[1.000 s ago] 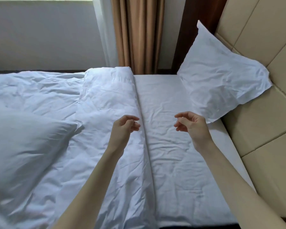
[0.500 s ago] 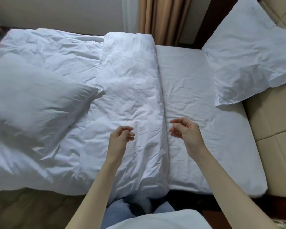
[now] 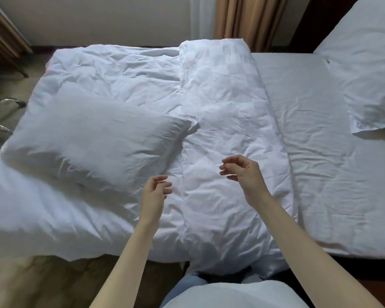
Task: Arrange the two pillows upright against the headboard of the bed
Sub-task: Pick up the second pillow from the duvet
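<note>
One white pillow [image 3: 91, 143] lies flat on the duvet at the left half of the bed. A second white pillow [image 3: 365, 70] stands tilted at the far right edge of the view, where the headboard is out of frame. My left hand [image 3: 155, 194] hovers just right of the flat pillow's near corner, fingers loosely curled and apart, holding nothing. Over the folded duvet, my right hand [image 3: 242, 174] hangs the same way, empty.
A folded-back white duvet [image 3: 227, 103] runs across the middle of the bed; bare sheet [image 3: 316, 152] lies to its right. Tan curtains [image 3: 249, 18] hang behind. A metal chair frame [image 3: 7, 107] and wooden furniture stand at the left. Carpet shows at the near bed edge.
The view has swung left and down, bringing the flat pillow toward the centre and pushing the standing pillow to the right edge. Both hands stay empty and have shifted toward the flat pillow.
</note>
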Motion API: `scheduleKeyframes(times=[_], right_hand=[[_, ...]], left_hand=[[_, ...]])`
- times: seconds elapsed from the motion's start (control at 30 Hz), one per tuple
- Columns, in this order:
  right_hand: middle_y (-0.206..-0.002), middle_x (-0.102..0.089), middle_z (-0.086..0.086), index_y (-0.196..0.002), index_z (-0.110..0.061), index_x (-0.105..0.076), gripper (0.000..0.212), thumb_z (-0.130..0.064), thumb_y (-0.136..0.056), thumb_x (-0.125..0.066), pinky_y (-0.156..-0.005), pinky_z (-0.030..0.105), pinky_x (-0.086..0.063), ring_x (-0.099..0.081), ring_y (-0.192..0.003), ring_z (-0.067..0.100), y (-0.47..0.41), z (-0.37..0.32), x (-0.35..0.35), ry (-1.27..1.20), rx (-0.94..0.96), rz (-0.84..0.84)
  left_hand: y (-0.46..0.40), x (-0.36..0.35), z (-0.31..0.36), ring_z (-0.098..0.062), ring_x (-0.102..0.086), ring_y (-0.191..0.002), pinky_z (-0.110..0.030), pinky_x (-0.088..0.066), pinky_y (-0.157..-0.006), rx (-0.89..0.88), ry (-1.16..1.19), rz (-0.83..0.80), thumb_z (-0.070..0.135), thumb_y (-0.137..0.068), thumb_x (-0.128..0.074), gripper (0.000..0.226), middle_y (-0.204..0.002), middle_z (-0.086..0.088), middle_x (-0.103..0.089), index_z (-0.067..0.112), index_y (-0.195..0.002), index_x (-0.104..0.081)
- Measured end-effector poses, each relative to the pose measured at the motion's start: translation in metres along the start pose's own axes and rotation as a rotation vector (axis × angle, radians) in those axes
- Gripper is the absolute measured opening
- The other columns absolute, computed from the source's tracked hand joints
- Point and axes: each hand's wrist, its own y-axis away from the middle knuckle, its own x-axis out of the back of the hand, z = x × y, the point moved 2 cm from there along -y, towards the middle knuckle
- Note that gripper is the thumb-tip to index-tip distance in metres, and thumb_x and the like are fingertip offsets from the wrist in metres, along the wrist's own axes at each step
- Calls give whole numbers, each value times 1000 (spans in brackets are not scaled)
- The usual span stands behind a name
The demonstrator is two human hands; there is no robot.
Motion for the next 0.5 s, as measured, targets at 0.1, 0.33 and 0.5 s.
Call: scheduleKeyframes(times=[0.1,0.33,0.5], right_hand=[[-80,-71,4,-84,-14,-66,18,0,-86,-55,-71,26,-47,-68,-71,15,-6,-1,-25,12,10,-29],[-91,-70,6,-94,-16,-65,20,-1,-85,-57,-70,20,-43,-67,-80,18,-34,-5,-53,89,29,-88],[-100,-69,4,-97,-21,-64,25,-1,-82,-59,-73,21,-42,-62,-90,12,-58,-7,-68,138,34,-161]], left_hand=[[-12,29,2,-13,-60,-72,-24,-45,-67,20,-13,9,7,-94,-44,23,-87,1,-66,23,-92,-61],[-22,57,-12,-13,-62,-81,-20,-45,-66,62,-43,101,14,-98,-43,21,-93,0,-68,18,-104,-62],[-37,65,-10,-12,-61,-83,-26,-46,-74,63,-56,169,11,-97,-41,23,-104,0,-65,24,-105,-58]])
